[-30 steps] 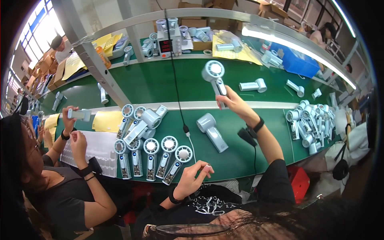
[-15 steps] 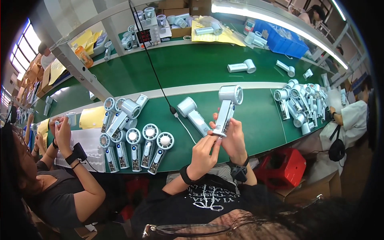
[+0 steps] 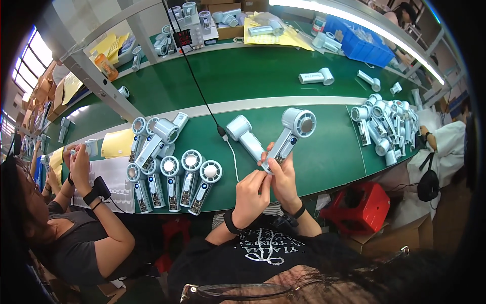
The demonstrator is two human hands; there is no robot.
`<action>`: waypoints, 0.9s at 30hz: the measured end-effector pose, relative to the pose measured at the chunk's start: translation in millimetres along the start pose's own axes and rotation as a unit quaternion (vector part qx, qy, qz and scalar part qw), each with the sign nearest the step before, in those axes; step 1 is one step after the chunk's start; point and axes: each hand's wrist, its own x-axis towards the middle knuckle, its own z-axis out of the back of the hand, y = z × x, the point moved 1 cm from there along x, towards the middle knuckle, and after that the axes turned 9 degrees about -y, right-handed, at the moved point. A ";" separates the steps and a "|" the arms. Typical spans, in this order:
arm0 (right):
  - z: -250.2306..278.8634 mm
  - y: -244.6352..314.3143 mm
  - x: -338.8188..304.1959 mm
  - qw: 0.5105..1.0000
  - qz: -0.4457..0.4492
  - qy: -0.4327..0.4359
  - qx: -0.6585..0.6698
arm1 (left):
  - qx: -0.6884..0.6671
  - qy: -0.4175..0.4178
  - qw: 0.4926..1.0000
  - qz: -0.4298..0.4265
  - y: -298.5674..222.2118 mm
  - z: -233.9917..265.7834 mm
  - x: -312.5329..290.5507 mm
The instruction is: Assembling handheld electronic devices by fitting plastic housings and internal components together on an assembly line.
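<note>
My right hand (image 3: 285, 183) is wrapped round the handle of a pale blue handheld fan (image 3: 299, 123), its round head tilted up and away to the right. Along the handle an open side shows inner parts and a dark round button. The fingers of my left hand (image 3: 251, 196) are closed in a pinch at the handle's lower end; whether they also hold a small part is hidden. Just left of it another handheld fan (image 3: 239, 128) lies on the green table (image 3: 324, 147). Beside that fan hangs a black cable with a white plug lead (image 3: 233, 158).
Several fans with open handles (image 3: 170, 166) lie in a group on the left. A heap of fans (image 3: 382, 121) covers the right end. A co-worker's hands (image 3: 78, 164) work at far left. Behind stand a metal post (image 3: 104, 91) and blue bin (image 3: 362, 43). A red stool (image 3: 359, 207) is below.
The held fan has turned so its front and the handle button face me more, and its lower end has come down. My left fingers stay at that end.
</note>
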 end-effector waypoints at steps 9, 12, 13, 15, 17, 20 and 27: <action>-9.0 3.3 -8.7 0.993 0.057 0.047 -0.093 | -0.082 0.021 0.995 0.051 6.4 19.7 2.4; -8.4 7.4 -10.1 0.985 0.095 0.084 -0.121 | -0.124 0.009 0.990 0.060 12.3 25.7 -1.9; -6.2 10.7 -10.8 0.980 0.100 0.110 -0.134 | -0.123 0.011 0.991 0.060 14.2 28.4 -2.8; 6.9 15.2 -8.6 0.974 0.104 0.136 -0.145 | -0.207 0.024 0.973 0.104 16.3 34.5 -5.4; 35.4 19.5 -1.0 0.916 0.122 0.178 -0.337 | -0.249 0.032 0.960 0.126 18.1 40.1 -7.1; 55.8 60.2 24.8 0.771 0.213 0.139 -0.584 | -0.309 0.062 0.938 0.142 21.9 49.0 -9.3; 39.9 88.7 44.3 0.885 0.280 0.231 -0.293 | -0.335 0.126 0.919 0.164 24.0 55.1 -17.3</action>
